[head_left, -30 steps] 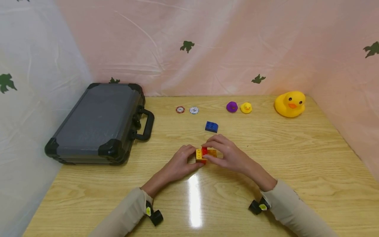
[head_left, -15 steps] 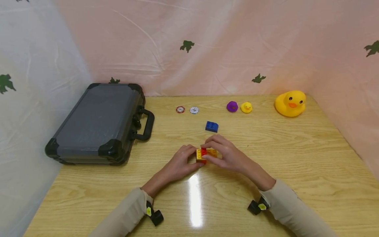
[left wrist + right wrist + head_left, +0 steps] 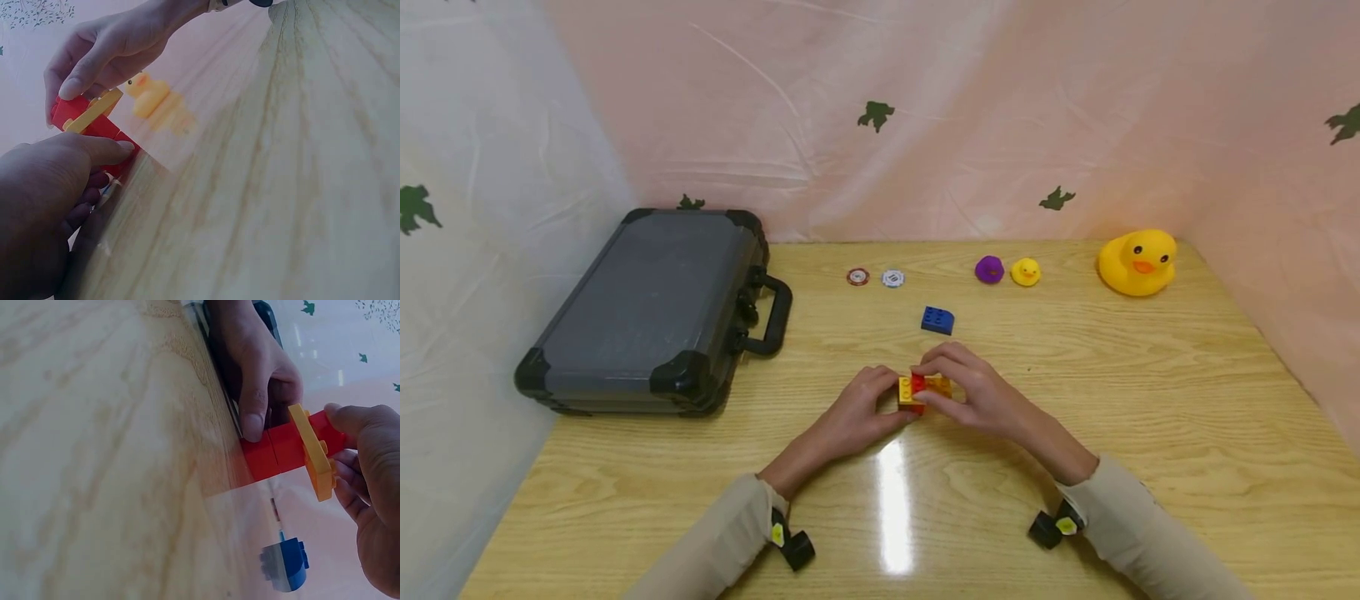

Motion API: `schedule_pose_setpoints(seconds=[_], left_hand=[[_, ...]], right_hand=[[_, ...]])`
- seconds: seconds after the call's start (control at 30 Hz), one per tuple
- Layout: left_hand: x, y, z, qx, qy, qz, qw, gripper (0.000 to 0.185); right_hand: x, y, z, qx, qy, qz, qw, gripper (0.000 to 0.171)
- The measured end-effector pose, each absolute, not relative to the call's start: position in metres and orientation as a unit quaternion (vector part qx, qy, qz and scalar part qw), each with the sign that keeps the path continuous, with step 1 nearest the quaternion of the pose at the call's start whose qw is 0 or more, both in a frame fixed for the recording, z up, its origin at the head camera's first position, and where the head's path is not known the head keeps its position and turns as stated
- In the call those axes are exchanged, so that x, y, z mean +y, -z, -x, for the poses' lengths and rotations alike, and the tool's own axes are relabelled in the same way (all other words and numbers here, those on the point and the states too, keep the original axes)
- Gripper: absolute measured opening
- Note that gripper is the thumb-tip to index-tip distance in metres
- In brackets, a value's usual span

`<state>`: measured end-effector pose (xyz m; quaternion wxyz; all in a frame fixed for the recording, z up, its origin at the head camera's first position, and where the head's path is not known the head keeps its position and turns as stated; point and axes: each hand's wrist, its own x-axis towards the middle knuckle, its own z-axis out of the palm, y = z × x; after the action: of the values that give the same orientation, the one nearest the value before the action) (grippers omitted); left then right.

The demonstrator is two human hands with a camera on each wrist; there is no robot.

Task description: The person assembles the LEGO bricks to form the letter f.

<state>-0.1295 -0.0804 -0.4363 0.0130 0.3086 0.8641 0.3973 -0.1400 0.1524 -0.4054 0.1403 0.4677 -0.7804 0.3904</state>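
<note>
- At bench centre, your left hand (image 3: 857,412) and right hand (image 3: 981,392) meet on a small brick stack (image 3: 922,390) resting on the wooden bench (image 3: 1150,400).
- Left grip: thumb and fingers curled round the stack's left end, thumb against the red bricks (image 3: 278,453).
- Right grip: fingers pinch the orange plate (image 3: 312,456) and red brick beneath it from the right.
- Blue brick (image 3: 937,320) sits just behind the hands, apart from them.
- Two poker chips (image 3: 875,277), purple duck (image 3: 988,269), small yellow duck (image 3: 1026,272) line the far edge; big yellow duck (image 3: 1137,262) far right.
- Grey case (image 3: 647,312) lies closed at left, handle facing the hands.
</note>
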Motion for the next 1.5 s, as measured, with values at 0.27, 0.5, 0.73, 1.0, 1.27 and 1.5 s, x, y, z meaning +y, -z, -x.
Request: schedule_pose_setpoints(seconds=[0.27, 0.5, 0.73, 1.0, 1.27, 1.5], left_hand=[[-0.0799, 0.4363, 0.1298, 0.864, -0.397, -0.309, 0.014, 0.026], [-0.0798, 0.4359, 0.1296, 0.863, -0.4, -0.309, 0.015, 0.029], [-0.0793, 0.436, 0.1304, 0.863, -0.4, -0.307, 0.018, 0.028], [-0.0783, 0.437, 0.1303, 0.861, -0.405, -0.307, 0.019, 0.027], [-0.079, 0.4357, 0.1295, 0.863, -0.406, -0.3, 0.029, 0.03], [-0.0794, 0.4346, 0.1282, 0.864, -0.407, -0.295, 0.029, 0.03]], right_hand=[[0.154, 0.4077, 0.1398, -0.783, -0.4, -0.458, 0.131, 0.03], [0.1542, 0.4079, 0.1395, -0.788, -0.395, -0.456, 0.125, 0.031], [0.1539, 0.4076, 0.1395, -0.792, -0.396, -0.45, 0.112, 0.03], [0.1549, 0.4036, 0.1387, -0.805, -0.403, -0.428, 0.075, 0.029], [0.1541, 0.3991, 0.1353, -0.825, -0.399, -0.397, 0.041, 0.03], [0.1538, 0.3987, 0.1336, -0.836, -0.393, -0.381, 0.032, 0.032]])
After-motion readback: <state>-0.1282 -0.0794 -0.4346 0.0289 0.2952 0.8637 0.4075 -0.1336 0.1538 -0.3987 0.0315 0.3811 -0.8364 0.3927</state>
